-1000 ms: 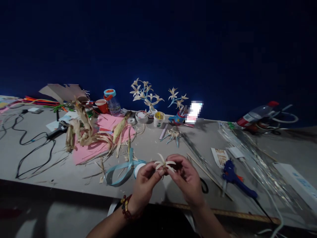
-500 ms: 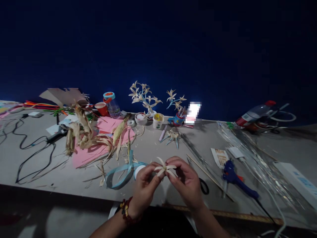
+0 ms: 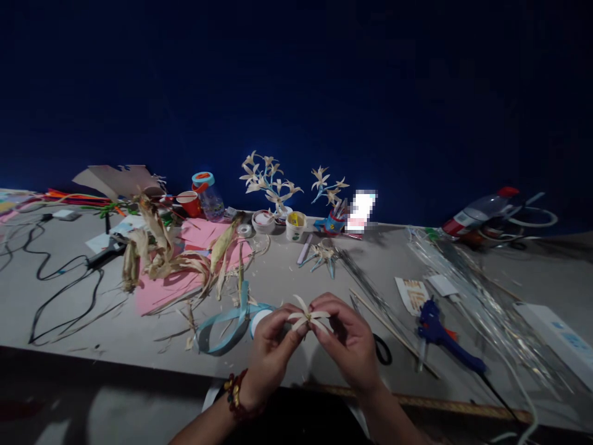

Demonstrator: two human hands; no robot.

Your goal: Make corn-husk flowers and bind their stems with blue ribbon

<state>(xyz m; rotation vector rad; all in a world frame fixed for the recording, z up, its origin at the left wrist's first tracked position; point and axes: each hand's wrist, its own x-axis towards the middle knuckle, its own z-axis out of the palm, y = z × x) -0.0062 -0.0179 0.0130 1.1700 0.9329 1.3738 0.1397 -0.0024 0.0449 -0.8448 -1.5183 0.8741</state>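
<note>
Between my two hands is a pale flower with narrow petals (image 3: 309, 317), seemingly made of dried corn husk, above the table's front edge. My left hand (image 3: 275, 340) pinches it from the left, thumb in front. From the right, the thumb and fingers of my right hand (image 3: 345, 340) are closed on it too. Its underside is hidden by my fingers. Left of my left hand lies a loop of light blue ribbon (image 3: 222, 337), with a white roll (image 3: 259, 320) partly behind the hand. Black scissor handles (image 3: 382, 349) show beside my right hand.
A blue glue gun (image 3: 447, 340) and bundled wires (image 3: 486, 309) lie to the right. Dried corn husks (image 3: 162, 253) cover pink paper (image 3: 171, 289) on the left. Behind stand husk-flower branches (image 3: 271, 176), small tubs (image 3: 295, 227), a water bottle (image 3: 210, 201) and a lit, blurred screen (image 3: 361, 211).
</note>
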